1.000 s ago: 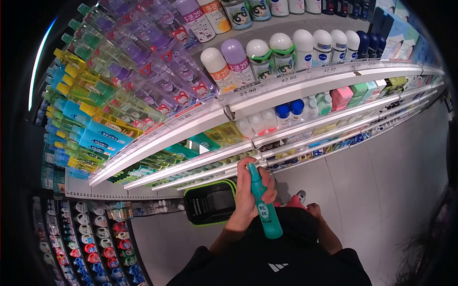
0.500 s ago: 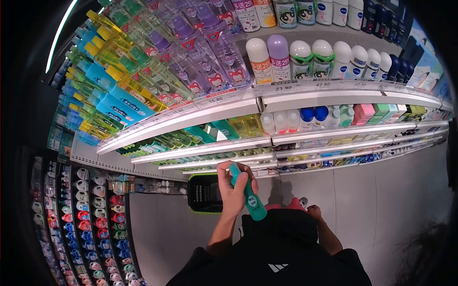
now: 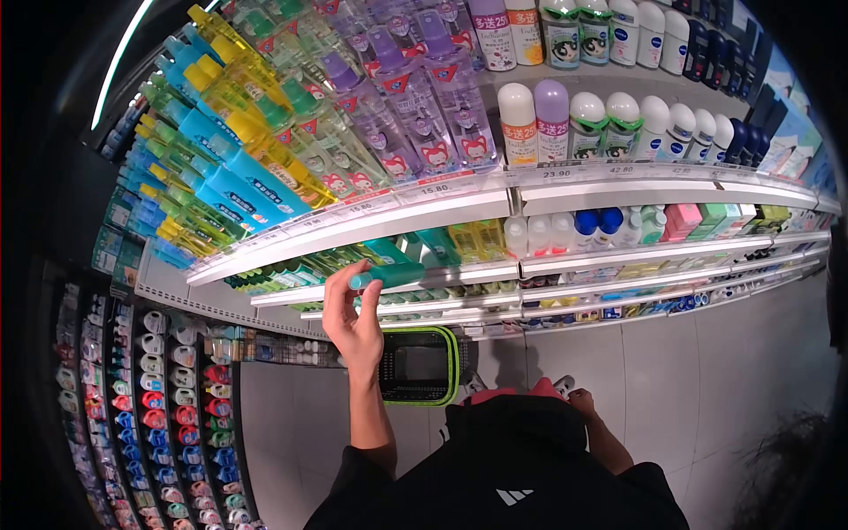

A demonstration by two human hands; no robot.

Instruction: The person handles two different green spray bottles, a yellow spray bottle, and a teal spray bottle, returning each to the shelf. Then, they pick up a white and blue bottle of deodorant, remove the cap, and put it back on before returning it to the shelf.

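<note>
My left hand (image 3: 353, 322) is raised to the second shelf (image 3: 583, 259) and grips a slim teal bottle (image 3: 389, 276) by its cap end. The bottle lies nearly level, its base pointing right toward teal and green bottles (image 3: 424, 243) standing on that shelf. My right hand (image 3: 581, 399) hangs low beside my hip, over the floor; it is too small here to tell whether its fingers are closed. Below my left arm, a black shopping basket (image 3: 452, 364) with a green rim sits on the floor.
Rows of yellow, blue and purple spray bottles (image 3: 291, 132) fill the upper shelves, with white roll-on bottles (image 3: 618, 119) to the right. A rack of small packaged items (image 3: 168, 406) hangs at lower left. Grey floor tiles (image 3: 707, 353) stretch to the right.
My left hand has lifted the teal bottle from in front of my chest up and left to the second shelf, tipping it from upright to nearly level. The view has shifted, so the basket shows more.
</note>
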